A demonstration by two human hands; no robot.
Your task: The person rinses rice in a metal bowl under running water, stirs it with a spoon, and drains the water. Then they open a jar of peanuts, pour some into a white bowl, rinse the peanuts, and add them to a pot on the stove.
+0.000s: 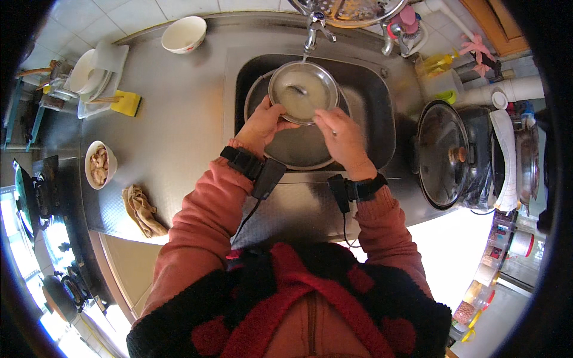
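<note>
My left hand (265,122) grips the lower left rim of a round metal bowl (305,91) with cloudy liquid in it. At the bowl's lower right rim, my right hand (342,138) has its fingers closed on the handle end of what looks like a metal spoon; its other end is in the liquid, partly hidden. A thin stream of water runs from the faucet (311,40) to the bowl's far edge. Below the bowl a large round basin (297,150) sits in the dark sink (380,103).
A white bowl (184,35) stands behind left of the sink. Further left are stacked dishes (87,74), a yellow sponge (126,103), a bowl of pale brown food pieces (99,166) and a brown cloth (143,211). A glass-lidded pot (442,154) stands on the right.
</note>
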